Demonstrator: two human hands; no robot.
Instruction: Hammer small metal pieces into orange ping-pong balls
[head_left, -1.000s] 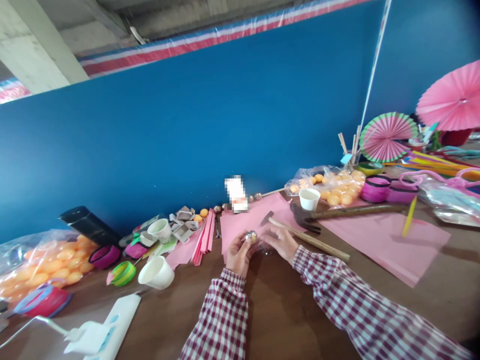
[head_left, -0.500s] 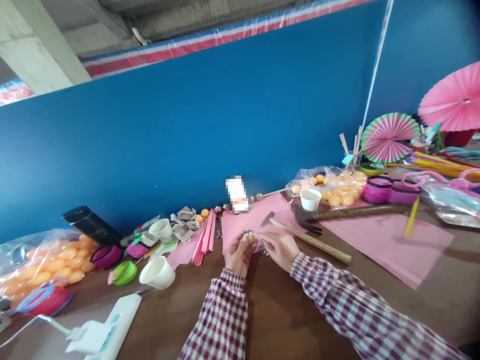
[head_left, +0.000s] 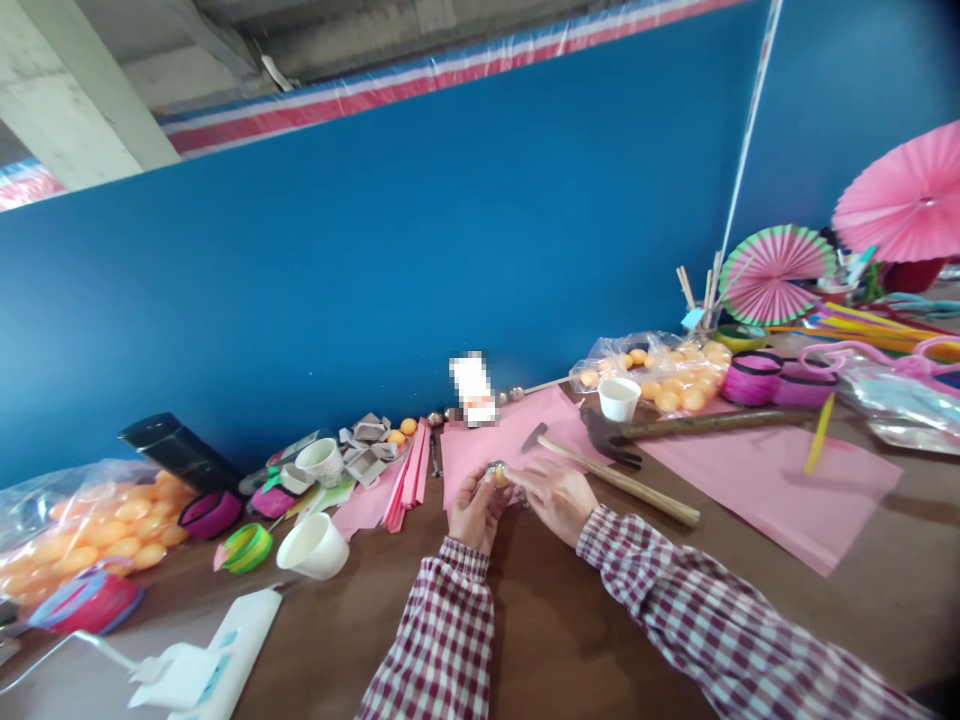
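Near the front edge of the pink paper (head_left: 517,436), my left hand (head_left: 474,512) pinches a small shiny round bell-like ball (head_left: 496,474), silver and gold. My right hand (head_left: 553,497) is beside it, its index finger reaching to the ball's right side. Its other fingers are curled round something small and shiny that I cannot make out. A small hammer (head_left: 615,477) with a wooden handle lies right behind my right hand. Beyond it rests a claw hammer (head_left: 705,424).
Left: white cup (head_left: 313,546), power strip (head_left: 225,650), bag of orange balls (head_left: 112,525), black bottle (head_left: 180,452), pink strips (head_left: 411,478). Right: paper cup (head_left: 619,399), another bag of orange balls (head_left: 675,375), second pink sheet (head_left: 787,480), yellow pen (head_left: 820,435). A blue partition (head_left: 420,240) stands behind.
My right hand has shifted slightly left, and its index finger is now closer to the ball. My left hand still holds the ball in nearly the same place.
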